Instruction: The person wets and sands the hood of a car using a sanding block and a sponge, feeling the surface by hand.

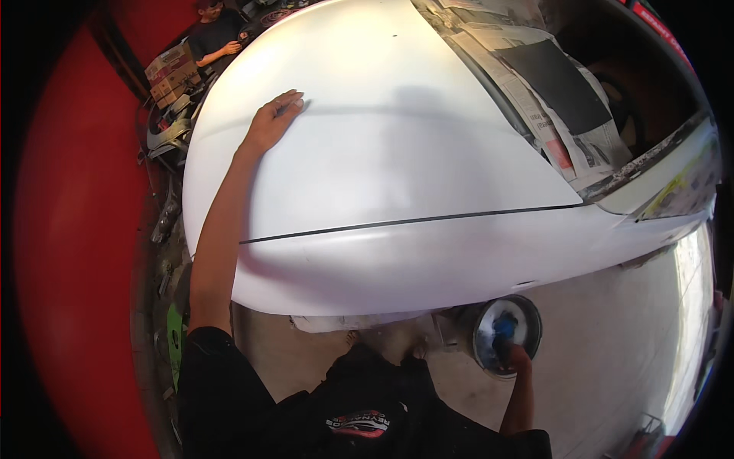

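Note:
The white front body of a car (367, 168) fills the middle of the view, with a dark seam between bonnet and side panel. My left hand (275, 116) rests on the bonnet, fingers stretched out and slightly apart, holding nothing. Down at the lower right, below the car's side, a round metal bucket (527, 321) stands on the floor with light liquid inside. My right hand (511, 352) reaches into it, closed on a blue object (503, 327), blurred and partly hidden, perhaps a cloth or sponge.
Newspaper and dark sheet (550, 80) cover the windscreen area. At upper left, a person in dark clothes (210, 38) is beside cardboard boxes (170, 73) and piled parts. A red wall (76, 245) runs down the left; concrete floor (596, 359) lies below the car.

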The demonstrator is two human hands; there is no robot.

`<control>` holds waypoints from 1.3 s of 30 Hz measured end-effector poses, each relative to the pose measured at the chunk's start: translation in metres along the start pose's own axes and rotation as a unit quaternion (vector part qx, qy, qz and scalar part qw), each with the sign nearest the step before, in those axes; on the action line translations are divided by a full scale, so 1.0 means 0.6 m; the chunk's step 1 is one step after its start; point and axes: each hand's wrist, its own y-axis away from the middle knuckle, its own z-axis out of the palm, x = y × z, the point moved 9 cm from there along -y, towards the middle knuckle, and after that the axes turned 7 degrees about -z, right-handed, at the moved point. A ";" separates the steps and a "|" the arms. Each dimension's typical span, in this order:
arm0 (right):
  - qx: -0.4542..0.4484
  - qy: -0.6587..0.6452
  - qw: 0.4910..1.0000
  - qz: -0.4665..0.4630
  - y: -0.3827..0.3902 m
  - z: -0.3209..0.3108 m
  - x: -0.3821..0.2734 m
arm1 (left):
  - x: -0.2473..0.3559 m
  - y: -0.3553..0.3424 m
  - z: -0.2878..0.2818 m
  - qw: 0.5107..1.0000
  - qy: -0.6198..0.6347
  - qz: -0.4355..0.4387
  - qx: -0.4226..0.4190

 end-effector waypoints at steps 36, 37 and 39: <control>0.325 0.257 0.849 -0.328 -0.792 -0.936 -0.927 | -0.051 0.024 -0.081 0.988 -0.155 -0.001 0.021; 0.340 0.262 0.836 -0.342 -0.861 -0.968 -0.928 | -0.050 0.028 -0.090 0.990 -0.141 0.011 0.021; 0.365 0.289 0.821 -0.332 -0.994 -1.031 -0.917 | -0.067 0.025 -0.085 0.990 -0.135 0.006 0.027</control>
